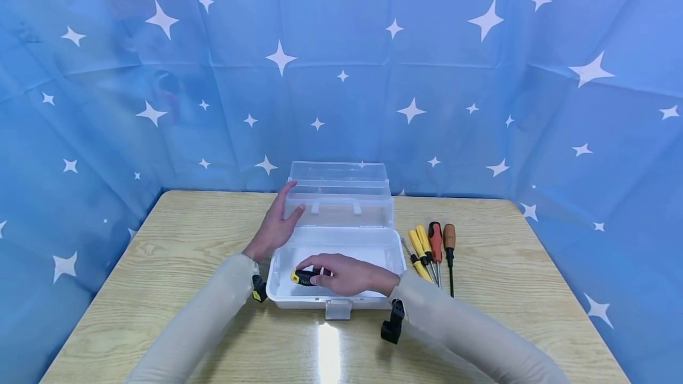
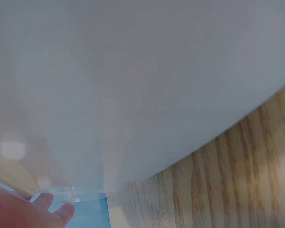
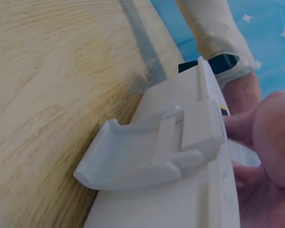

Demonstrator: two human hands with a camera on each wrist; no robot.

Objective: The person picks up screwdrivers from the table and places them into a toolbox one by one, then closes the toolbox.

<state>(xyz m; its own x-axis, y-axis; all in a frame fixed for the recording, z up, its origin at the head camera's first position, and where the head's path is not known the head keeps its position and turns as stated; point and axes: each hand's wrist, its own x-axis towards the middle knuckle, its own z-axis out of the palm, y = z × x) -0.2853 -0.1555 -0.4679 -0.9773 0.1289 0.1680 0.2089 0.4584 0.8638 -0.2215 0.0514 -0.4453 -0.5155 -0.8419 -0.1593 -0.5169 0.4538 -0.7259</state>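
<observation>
Nearest camera: beige sleeves (image 1: 472, 330) over bench (image 1: 256, 351). Right hand (image 1: 349, 274) in a curled grip, pinching yellow-black tool (image 1: 303, 278) inside white box (image 1: 299, 304), left of centre. Left hand (image 1: 276, 227), thumb apart, at raised lid (image 1: 341, 170); can't tell if holding. Seemingly early: one tool in; apparently left, screwdrivers (image 1: 435, 240) outside, lid. Screwdrivers only in head view; unfastened latch (image 3: 133, 152) close up in right wrist view.

bright glare on tabletop (image 1: 299, 345), dim wrist views
</observation>
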